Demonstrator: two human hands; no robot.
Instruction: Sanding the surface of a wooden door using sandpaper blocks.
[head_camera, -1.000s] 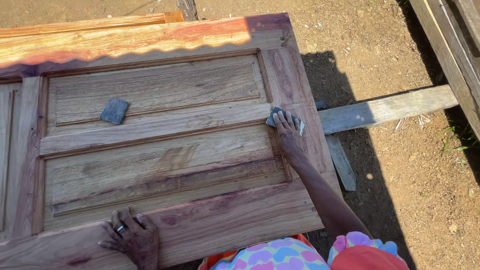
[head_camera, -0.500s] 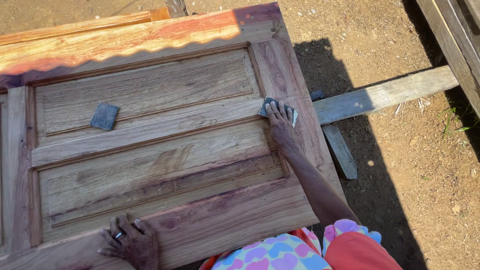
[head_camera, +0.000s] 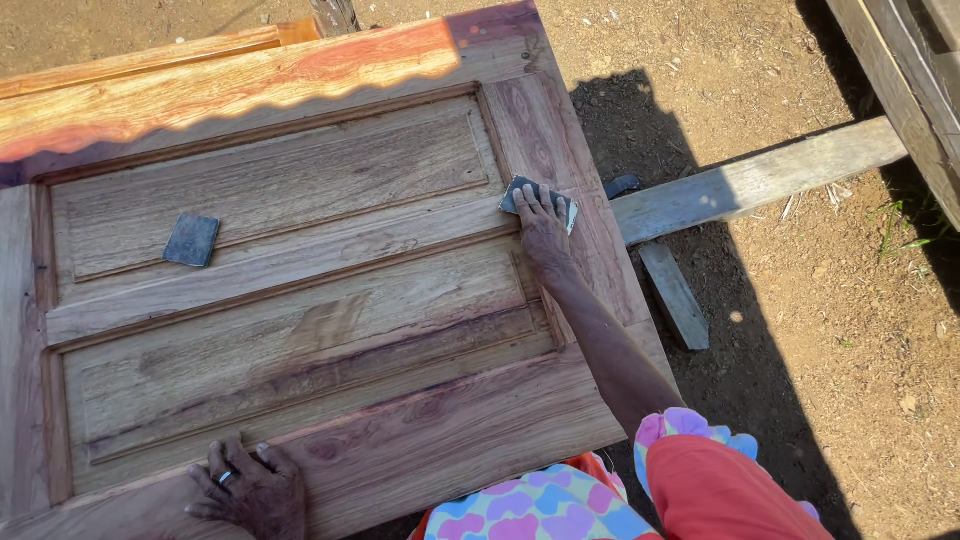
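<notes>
A large panelled wooden door lies flat in front of me. My right hand presses a dark sheet of sandpaper against the door's right stile, fingers spread over it. My left hand, with a ring on one finger, rests flat on the door's near rail and holds nothing. A second dark piece of sandpaper lies loose on the upper panel, far from both hands.
A long wooden plank sticks out from under the door to the right, with a shorter piece of wood below it. Bare dirt ground lies to the right. More timber runs along the top right corner.
My right hand has slid the sandpaper a little up along the door's right stile. The left hand stays on the near rail. The view has shifted slightly.
</notes>
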